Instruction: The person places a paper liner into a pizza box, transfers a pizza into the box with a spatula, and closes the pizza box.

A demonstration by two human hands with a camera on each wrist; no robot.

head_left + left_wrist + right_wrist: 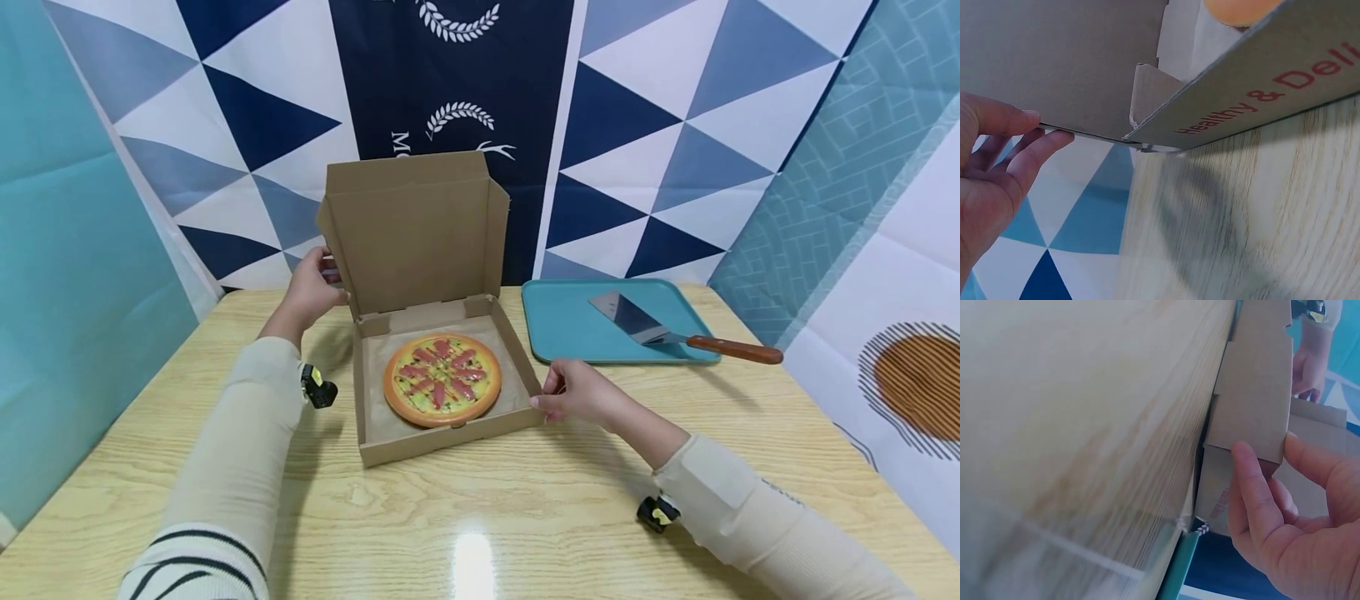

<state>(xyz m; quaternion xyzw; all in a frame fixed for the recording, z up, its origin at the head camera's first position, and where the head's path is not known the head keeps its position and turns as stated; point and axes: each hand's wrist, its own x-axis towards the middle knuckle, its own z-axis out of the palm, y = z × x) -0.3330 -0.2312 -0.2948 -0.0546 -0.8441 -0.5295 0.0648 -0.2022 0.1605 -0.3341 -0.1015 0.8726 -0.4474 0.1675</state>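
Note:
A cardboard pizza box (435, 445) stands on the table with its lid (420, 242) raised upright at the back. Inside it lies a round pizza (442, 379) with red strips on a yellow-green top. My left hand (306, 292) pinches the left edge of the lid; the left wrist view shows the thumb on one side and fingertips on the other. At the box's front right corner, my right hand (581, 393) pinches the cardboard between thumb and fingers, as the right wrist view shows closely. Red lettering (1260, 100) marks the box's side.
Behind and right of the box lies a blue tray (547, 321). A pizza server (630, 318) with a wooden handle rests across it, the handle reaching past the tray's right side. Patterned cloth (622, 125) hangs behind the wooden table (375, 533).

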